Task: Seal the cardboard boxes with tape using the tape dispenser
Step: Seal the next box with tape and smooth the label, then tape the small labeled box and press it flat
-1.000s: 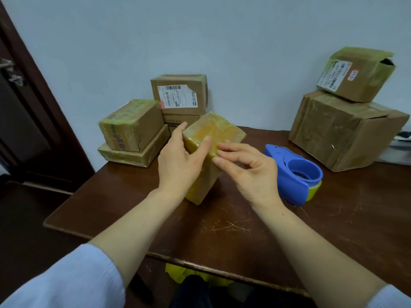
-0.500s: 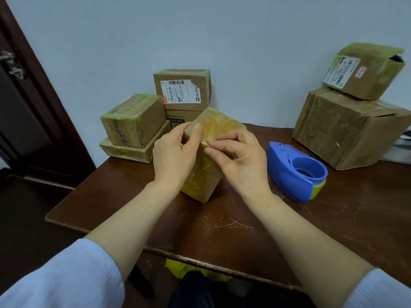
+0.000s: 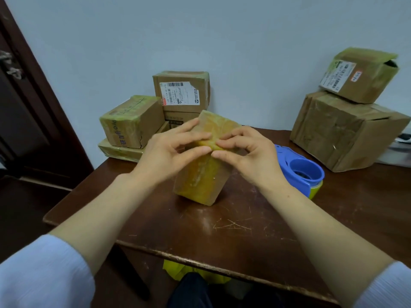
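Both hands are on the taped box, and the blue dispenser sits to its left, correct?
No. The left hand and right hand are on the box, but the dispenser sits to its right, per the head view.

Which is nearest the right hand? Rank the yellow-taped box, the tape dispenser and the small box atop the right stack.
1. yellow-taped box, centre, pinched by the right hand.
2. tape dispenser, just to the hand's right.
3. small box, far right, on the stack.
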A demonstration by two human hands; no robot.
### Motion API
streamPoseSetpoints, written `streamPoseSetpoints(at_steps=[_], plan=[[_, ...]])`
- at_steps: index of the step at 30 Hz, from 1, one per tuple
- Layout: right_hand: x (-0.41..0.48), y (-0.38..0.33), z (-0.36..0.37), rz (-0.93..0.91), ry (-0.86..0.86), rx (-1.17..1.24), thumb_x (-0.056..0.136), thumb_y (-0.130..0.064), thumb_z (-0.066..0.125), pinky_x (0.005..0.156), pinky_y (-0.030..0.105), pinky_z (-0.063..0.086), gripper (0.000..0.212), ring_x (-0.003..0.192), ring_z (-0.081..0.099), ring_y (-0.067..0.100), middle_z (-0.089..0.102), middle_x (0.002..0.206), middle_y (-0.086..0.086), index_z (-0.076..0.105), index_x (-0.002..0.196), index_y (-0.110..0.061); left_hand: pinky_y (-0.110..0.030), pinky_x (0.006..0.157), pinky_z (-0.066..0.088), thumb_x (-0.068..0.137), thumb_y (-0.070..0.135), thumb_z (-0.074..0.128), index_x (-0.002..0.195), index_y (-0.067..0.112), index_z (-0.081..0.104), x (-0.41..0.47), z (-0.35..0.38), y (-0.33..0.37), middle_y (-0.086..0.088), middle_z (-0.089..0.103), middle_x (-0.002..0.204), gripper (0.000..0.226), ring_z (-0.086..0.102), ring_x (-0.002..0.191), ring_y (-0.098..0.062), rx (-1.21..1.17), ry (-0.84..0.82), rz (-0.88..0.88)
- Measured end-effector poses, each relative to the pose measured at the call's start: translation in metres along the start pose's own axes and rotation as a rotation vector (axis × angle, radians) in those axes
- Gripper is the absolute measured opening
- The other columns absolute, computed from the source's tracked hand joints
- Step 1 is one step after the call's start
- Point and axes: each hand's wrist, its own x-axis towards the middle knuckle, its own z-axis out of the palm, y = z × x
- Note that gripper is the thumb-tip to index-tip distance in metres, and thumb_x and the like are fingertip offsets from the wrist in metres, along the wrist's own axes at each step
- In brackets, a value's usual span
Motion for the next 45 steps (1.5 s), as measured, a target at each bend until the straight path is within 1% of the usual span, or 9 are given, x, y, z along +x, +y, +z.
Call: streamPoseSetpoints(at_steps=[8,13,17,22,26,29,34,41,45], plan=[[0.002,-0.001,-0.012,0.108,-0.083,0.33,0.075,0.0,0.075,0.089,0.022,0.049,0.03,0.101,0.062,0.005,0.066,0.106,0.002,0.071,0.1,-0.016,-0.028,0.083,0.057,0.084,0.011,0.065,0.124,0.017,0.062,-0.003,-0.026,0.0,0.007,0.062,0.126,0.04,0.054,0.121,-0.001,-0.369,-0.09,-0.278],[-0.023,0.013,0.004,0.661,-0.159,0.163,0.049,-0.043,0.089,0.11,0.033,0.033,0.124,0.141,0.026,0.014,0.023,0.156,0.0,0.019,0.151,-0.026,-0.031,0.098,0.05,0.074,0.023,0.071,0.131,0.02,0.055,-0.027,-0.003,-0.009,0.01,0.062,0.126,0.059,0.062,0.11,-0.003,-0.447,-0.07,-0.504],[-0.033,0.017,0.015,0.656,-0.253,0.172,0.087,-0.016,0.067,0.075,0.003,0.044,0.051,0.119,0.054,0.016,0.06,0.12,-0.005,0.051,0.134,-0.009,-0.035,0.101,0.048,0.084,0.024,0.07,0.133,0.024,0.054,-0.03,0.015,-0.011,0.011,0.065,0.12,0.051,0.059,0.113,-0.004,-0.342,-0.094,-0.569],[-0.006,0.024,0.004,0.686,0.076,0.086,0.095,-0.039,0.052,0.093,0.04,0.051,0.047,0.108,0.06,0.021,0.062,0.122,0.003,0.053,0.131,-0.01,-0.027,0.096,0.049,0.083,0.013,0.073,0.136,0.011,0.051,0.002,0.023,0.0,-0.002,0.063,0.125,0.057,0.061,0.11,-0.01,-0.38,0.025,-0.589],[0.002,0.031,0.002,0.736,0.073,0.099,0.099,-0.03,0.046,0.083,0.042,0.056,0.015,0.094,0.064,0.019,0.064,0.103,-0.001,0.058,0.096,-0.022,-0.028,0.099,0.046,0.083,0.018,0.074,0.146,0.024,0.038,0.018,0.046,0.001,0.011,0.051,0.135,0.073,0.053,0.116,-0.005,-0.379,-0.151,-0.591],[0.008,0.04,0.001,0.708,0.084,0.03,0.099,-0.03,0.045,0.086,0.051,0.053,0.021,0.094,0.064,0.024,0.066,0.097,0.004,0.054,0.08,-0.027,-0.034,0.105,0.043,0.083,0.023,0.073,0.148,0.022,0.032,0.026,0.06,-0.008,0.006,0.048,0.142,0.077,0.048,0.125,-0.009,-0.338,-0.137,-0.597],[0.03,0.051,0.002,0.574,-0.052,-0.131,0.093,-0.036,0.055,0.089,0.039,0.052,0.032,0.101,0.06,0.014,0.065,0.109,-0.007,0.055,0.123,-0.026,-0.039,0.107,0.04,0.09,0.028,0.064,0.151,0.035,0.019,0.044,0.075,-0.025,-0.002,0.043,0.145,0.076,0.047,0.128,-0.02,0.008,-0.102,-0.502],[0.08,0.079,0.014,0.664,-0.057,-0.187,0.09,-0.016,0.057,0.089,0.041,0.051,0.032,0.104,0.062,0.027,0.065,0.113,0.007,0.053,0.122,-0.015,-0.032,0.103,0.041,0.094,0.016,0.054,0.153,0.028,0.01,0.082,0.091,-0.044,-0.012,0.006,0.15,0.075,0.045,0.123,-0.032,0.251,-0.362,-0.451],[0.099,0.082,0.008,0.645,-0.183,-0.159,0.088,-0.012,0.054,0.096,0.036,0.046,0.051,0.116,0.053,0.024,0.054,0.129,0.007,0.038,0.137,-0.015,-0.047,0.118,0.012,0.092,0.019,0.05,0.152,0.025,-0.012,0.111,0.098,-0.043,-0.015,-0.018,0.158,0.087,-0.018,0.143,-0.041,0.51,-0.452,-0.524]])
